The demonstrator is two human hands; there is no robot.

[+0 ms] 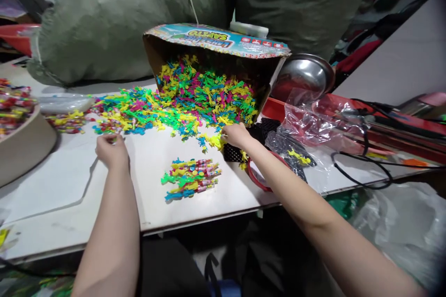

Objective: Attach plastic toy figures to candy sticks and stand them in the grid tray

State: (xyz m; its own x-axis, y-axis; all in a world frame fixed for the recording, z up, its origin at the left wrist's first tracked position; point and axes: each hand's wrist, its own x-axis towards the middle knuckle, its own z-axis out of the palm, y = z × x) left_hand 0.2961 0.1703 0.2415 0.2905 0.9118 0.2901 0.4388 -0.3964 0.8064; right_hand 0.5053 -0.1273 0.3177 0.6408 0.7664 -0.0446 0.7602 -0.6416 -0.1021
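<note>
A tipped cardboard box (216, 41) spills a heap of small plastic toy figures (195, 97) in yellow, green, blue and pink across the white table (69, 181). My left hand (111, 151) is curled at the heap's left edge, fingers pinched on a small piece I cannot make out. My right hand (236, 135) reaches into the heap's right edge, fingers closed on yellow figures. Between my arms lies a small sorted bundle of figures with striped tubes (191, 177).
A round tub of wrapped sweets (21, 134) stands at the left. Large grey-green sacks (114, 18) fill the back. A metal bowl (306, 74), crumpled clear plastic bags (313, 125), a black mesh piece (258, 134), a black cable (362, 167) and a red tray (275, 106) crowd the right.
</note>
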